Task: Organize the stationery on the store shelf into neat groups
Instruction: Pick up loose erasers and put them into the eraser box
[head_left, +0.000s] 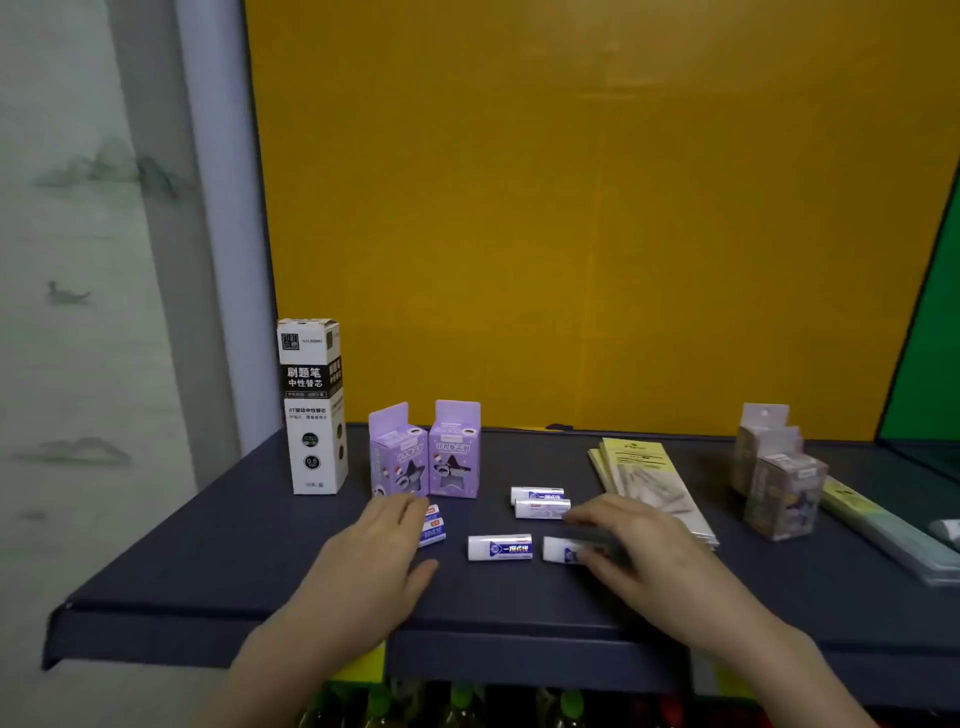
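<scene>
Reaching over the shelf's front lip, the left hand (374, 551) lies with straight, relaxed fingers, their tips resting on a small white eraser in a blue-printed sleeve (434, 527) that sits askew. The right hand (639, 551) covers one end of a second sleeved eraser (558, 549), but blur hides whether it pinches or only presses, so its grip cannot be told. Between the hands a third eraser (500, 547) lies alone, and just behind it two more erasers (540, 502) touch side by side, so the eraser group looks about half gathered. Further back two purple card boxes (426, 452) already stand together beside a tall white-and-black refill carton (313, 408). To the right, a fanned stack of yellow-headed flat packets (644, 473), translucent hang-tab boxes (779, 483) and long pale packs (872, 519) seem to need squaring up. Under the lip, green-capped bottles (571, 701) show dimly. The dark blue-grey shelf board (208, 545) runs back to a mustard-yellow panel (571, 208), with a green panel (930, 338) at the right and a pale ink-landscape wall (78, 260) at the left.
</scene>
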